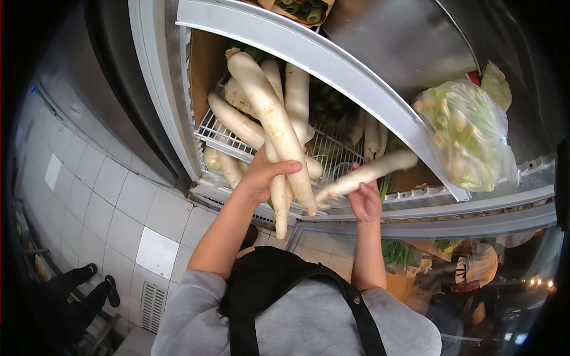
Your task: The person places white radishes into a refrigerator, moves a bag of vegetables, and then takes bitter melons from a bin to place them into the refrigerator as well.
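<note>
My left hand [265, 174] is closed round long white radishes [270, 115], its thumb lying across the front one; they slant down past the shelf edge. My right hand [364, 199] grips a single white radish [369, 173], slightly blurred, held nearly level with its narrow end toward the left. More white radishes [236, 120] lie on a white wire shelf [323, 151] inside an open refrigerated cabinet. Several others stand at the back of the shelf, and some lie on a level below, partly hidden by my left hand and its load.
A curved white cabinet frame [350, 66] crosses above my hands. To the right, a clear bag of green vegetables [466, 133] rests on a metal surface. Glass with reflections [409, 255] is at lower right. Another person's legs and shoes [111, 291] show at lower left on the tiled floor.
</note>
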Demonstrator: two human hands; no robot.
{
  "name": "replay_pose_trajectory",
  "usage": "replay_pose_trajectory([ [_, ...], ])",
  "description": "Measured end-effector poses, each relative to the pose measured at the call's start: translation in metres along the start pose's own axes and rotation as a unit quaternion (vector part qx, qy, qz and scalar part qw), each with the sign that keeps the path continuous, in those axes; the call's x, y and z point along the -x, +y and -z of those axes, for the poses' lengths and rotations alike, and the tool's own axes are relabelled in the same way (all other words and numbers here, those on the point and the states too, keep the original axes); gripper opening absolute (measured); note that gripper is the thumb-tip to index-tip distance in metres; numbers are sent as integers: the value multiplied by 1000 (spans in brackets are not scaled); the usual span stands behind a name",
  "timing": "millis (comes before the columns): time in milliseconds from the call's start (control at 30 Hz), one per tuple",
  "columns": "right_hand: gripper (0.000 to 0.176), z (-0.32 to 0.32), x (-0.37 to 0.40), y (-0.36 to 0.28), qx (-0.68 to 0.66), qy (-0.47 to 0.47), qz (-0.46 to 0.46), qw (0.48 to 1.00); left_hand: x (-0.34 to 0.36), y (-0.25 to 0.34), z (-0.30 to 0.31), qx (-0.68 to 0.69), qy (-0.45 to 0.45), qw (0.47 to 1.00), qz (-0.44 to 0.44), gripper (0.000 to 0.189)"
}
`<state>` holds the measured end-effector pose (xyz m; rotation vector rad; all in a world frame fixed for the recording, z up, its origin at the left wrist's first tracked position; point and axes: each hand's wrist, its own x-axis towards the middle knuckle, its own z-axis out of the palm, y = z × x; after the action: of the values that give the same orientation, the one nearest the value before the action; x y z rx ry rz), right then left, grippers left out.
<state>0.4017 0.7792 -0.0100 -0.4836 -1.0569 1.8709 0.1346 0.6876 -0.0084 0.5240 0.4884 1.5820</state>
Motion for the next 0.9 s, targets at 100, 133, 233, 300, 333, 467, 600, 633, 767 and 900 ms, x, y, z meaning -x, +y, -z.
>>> replay_pose_trajectory([
  [100,60,1,-7,1,28,33,44,998,1,1,1,-3,4,1000,4,75],
  [133,59,-5,-10,-1,47,52,63,996,0,1,2,-5,2,1000,7,75],
  [233,51,-6,-25,-7,139,116,121,976,2,3,-1,-6,3,1000,11,75],
  [300,53,-5,-32,-9,252,111,124,953,2,4,-3,-3,3,1000,9,75],
  [333,54,-6,-34,-9,306,109,124,938,2,4,-2,-1,2,1000,10,74],
  [467,48,-12,-43,6,569,11,216,793,2,1,0,-3,4,1000,3,73],
  [600,28,1,-49,4,590,7,231,774,1,1,2,-16,3,1000,9,73],
  [633,26,5,-47,-3,574,24,228,786,1,2,1,-17,1,1000,11,73],
  [767,27,10,-39,-41,724,77,356,585,1,-1,5,-16,-4,1000,15,73],
  [900,26,26,-46,-73,833,83,259,483,1,0,0,-5,7,1000,11,73],
])
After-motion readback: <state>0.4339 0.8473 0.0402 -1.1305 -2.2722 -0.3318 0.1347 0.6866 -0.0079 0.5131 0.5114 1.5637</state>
